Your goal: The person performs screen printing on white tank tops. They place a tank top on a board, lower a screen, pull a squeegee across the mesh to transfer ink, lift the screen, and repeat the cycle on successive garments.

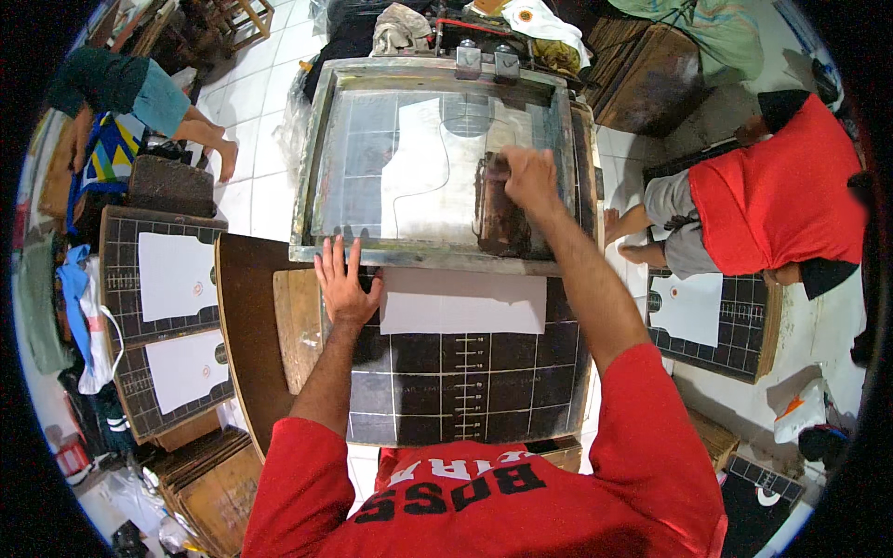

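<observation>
A screen-printing frame (312,177) lies over a black gridded printing board (400,391). Through its mesh I see a white fabric piece (414,167), whose lower end (465,305) sticks out below the frame. My right hand (532,181) is closed around the top of a dark brown squeegee (502,223), which rests on the right part of the mesh. Spread on the frame's near left edge, my left hand (344,284) has its fingers apart and holds nothing. The squeegee's lower blade edge is hard to make out.
Metal hinge clamps (487,63) hold the frame's far side. More gridded boards with white pieces (177,274) stand at the left, and another board (707,321) at the right. One person (781,186) in red is at the right; another person (163,98) is at the far left.
</observation>
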`<state>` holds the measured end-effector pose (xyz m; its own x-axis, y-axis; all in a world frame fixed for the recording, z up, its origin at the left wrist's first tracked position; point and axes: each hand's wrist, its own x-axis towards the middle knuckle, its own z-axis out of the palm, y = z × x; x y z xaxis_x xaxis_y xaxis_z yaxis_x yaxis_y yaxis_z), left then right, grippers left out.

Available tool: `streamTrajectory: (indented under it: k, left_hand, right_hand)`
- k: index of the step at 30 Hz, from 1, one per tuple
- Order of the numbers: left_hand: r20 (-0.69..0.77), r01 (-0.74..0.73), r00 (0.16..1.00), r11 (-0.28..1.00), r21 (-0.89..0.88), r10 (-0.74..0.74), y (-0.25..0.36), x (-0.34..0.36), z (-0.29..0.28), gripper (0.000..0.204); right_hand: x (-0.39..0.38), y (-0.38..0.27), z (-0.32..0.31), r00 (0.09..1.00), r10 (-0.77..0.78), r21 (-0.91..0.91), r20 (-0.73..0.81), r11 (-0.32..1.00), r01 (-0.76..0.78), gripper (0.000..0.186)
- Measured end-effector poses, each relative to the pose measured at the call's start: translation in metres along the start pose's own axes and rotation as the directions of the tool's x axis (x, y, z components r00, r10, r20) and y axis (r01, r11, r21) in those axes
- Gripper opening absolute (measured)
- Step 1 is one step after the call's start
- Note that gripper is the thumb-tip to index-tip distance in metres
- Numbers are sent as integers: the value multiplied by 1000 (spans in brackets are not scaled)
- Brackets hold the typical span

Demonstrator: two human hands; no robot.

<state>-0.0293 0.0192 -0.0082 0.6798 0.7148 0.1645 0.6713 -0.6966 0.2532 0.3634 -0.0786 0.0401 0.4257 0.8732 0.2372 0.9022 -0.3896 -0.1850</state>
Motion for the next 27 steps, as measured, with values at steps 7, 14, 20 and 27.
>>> streamTrajectory:
  k: [7,14,20,27]
  left_hand:
    - [-33,-24,999,999,-39,23,-1,1,0,92]
    - [-65,-41,997,998,-39,39,-3,1,0,89]
    - [-46,-28,999,999,-28,26,-6,1,0,87]
    - [-211,-119,973,988,-94,97,-8,4,-2,79]
  right_hand:
    - [-5,-5,-3,999,50,78,-1,996,-49,26]
    - [-4,-5,-13,999,36,56,-5,998,-36,22]
    - [5,-10,6,993,67,1,-94,998,-67,30]
    - [-118,-62,-18,995,86,20,58,996,-87,40]
